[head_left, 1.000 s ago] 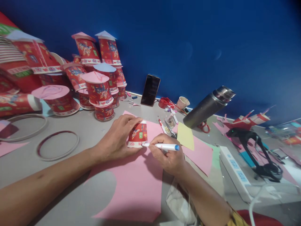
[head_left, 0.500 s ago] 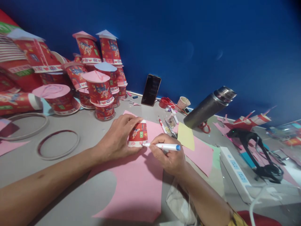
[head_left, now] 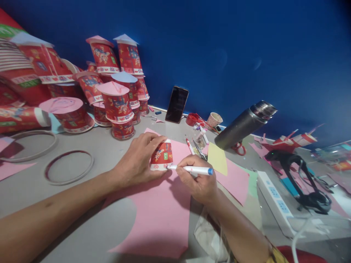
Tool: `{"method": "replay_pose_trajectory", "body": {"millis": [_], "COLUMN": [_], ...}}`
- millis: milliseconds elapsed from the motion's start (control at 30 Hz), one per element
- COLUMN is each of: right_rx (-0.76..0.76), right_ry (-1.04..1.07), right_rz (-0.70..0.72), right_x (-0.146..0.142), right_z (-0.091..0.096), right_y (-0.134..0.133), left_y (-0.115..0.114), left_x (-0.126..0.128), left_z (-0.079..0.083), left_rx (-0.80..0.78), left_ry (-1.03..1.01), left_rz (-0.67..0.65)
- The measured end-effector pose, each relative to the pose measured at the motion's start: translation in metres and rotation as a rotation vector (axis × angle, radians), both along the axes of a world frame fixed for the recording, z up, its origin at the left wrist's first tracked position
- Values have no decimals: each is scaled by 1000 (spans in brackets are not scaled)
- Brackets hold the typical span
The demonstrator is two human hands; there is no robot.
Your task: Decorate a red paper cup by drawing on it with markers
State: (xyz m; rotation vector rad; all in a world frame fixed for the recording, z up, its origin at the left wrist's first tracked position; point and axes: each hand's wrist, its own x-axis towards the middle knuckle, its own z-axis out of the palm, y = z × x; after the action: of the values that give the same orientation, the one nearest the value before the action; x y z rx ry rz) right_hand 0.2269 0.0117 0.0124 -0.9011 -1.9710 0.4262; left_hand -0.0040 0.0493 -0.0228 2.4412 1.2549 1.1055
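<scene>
My left hand (head_left: 141, 157) is wrapped round a red printed paper cup (head_left: 162, 155) lying over pink paper, with its white band toward me. The fingers hide its left side. Between the thumb and fingers of my right hand (head_left: 199, 182) is a white marker with a blue end (head_left: 196, 170). Its tip is at the right part of the cup's white band, where small pink marks show. Under both hands spreads a sheet of pink paper (head_left: 164, 215) with a rounded cut-out on its left.
Stacked red cups with paper cone tops (head_left: 116, 102) stand at the left. Two rings (head_left: 68, 182) lie nearer. A phone (head_left: 177, 104) leans on the blue wall. Scissors (head_left: 200, 149), a dark flask (head_left: 244, 126), yellow paper (head_left: 217, 159) and a power strip (head_left: 275, 201) sit to the right.
Both hands stay almost in place. The marker's tip still meets the cup's white band, and the whole view has shifted very slightly.
</scene>
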Motion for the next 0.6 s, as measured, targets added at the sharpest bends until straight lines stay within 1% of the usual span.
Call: {"method": "replay_pose_trajectory", "body": {"millis": [100, 300, 467, 600], "right_rx": [-8, 21, 22, 28], "right_ry": [-17, -1, -4, 12], "right_rz": [19, 9, 40, 25], "right_x": [-1, -2, -1, -1], "right_z": [-1, -2, -1, -1], "right_y": [1, 0, 0, 0], "left_y": [-1, -4, -4, -5], "left_x": [0, 2, 2, 2], "left_z": [3, 11, 10, 8], "left_rx": [-5, -54, -31, -11], "left_ry": [7, 28, 40, 49], "left_rz": [2, -5, -5, -8]}}
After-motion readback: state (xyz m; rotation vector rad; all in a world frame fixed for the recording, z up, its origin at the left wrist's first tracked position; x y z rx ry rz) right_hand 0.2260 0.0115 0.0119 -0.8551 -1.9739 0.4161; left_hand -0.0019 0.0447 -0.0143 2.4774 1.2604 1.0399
